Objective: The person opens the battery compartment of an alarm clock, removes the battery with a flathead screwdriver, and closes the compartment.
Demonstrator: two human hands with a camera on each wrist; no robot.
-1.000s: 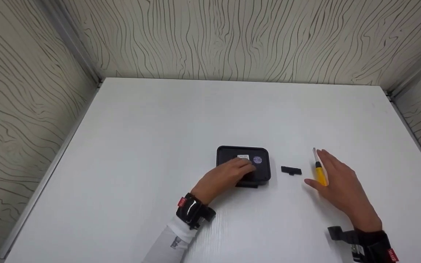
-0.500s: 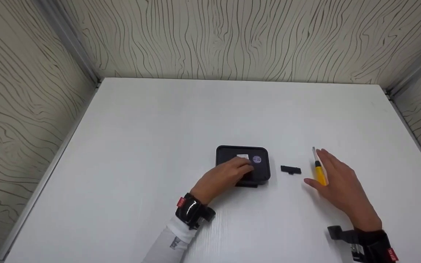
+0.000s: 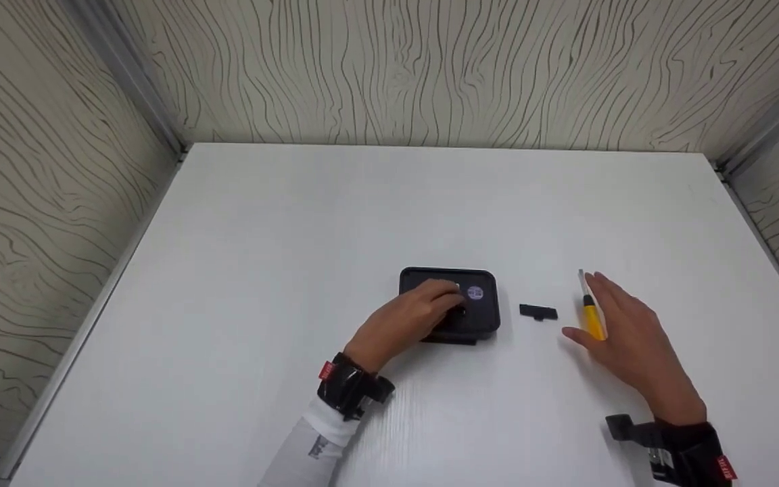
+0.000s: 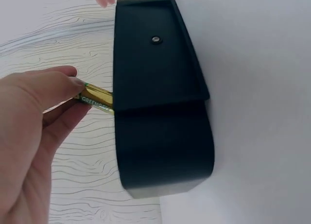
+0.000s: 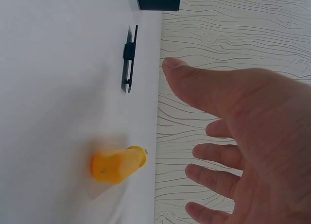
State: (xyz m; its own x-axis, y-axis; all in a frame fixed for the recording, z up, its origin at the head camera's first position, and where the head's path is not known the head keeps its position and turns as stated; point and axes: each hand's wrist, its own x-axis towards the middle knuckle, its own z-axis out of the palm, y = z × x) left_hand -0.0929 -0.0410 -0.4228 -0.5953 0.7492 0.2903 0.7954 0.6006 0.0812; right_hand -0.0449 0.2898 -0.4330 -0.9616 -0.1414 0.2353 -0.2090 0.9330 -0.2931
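Observation:
My left hand (image 3: 399,323) is over a black box-shaped device (image 3: 485,318) with rounded corners, lying on the white table. Between thumb and fingers it pinches a gold battery (image 4: 98,96), whose far end is hidden behind the device's edge in the left wrist view. A round purple sticker (image 3: 475,292) shows on the device's upper face. To the right lies a small black cover (image 3: 538,312) with a tab. My right hand (image 3: 636,348) is held with fingers extended beside a yellow-handled screwdriver (image 3: 592,321), holding nothing.
The white table (image 3: 281,237) reaches back to a wood-grain patterned panel (image 3: 396,74). Similar panels stand at both sides, with grey metal posts (image 3: 122,67) at the corners.
My left hand has shifted slightly left over the device, and its fingers now cover most of the white label. The right hand, cover and screwdriver stay in place.

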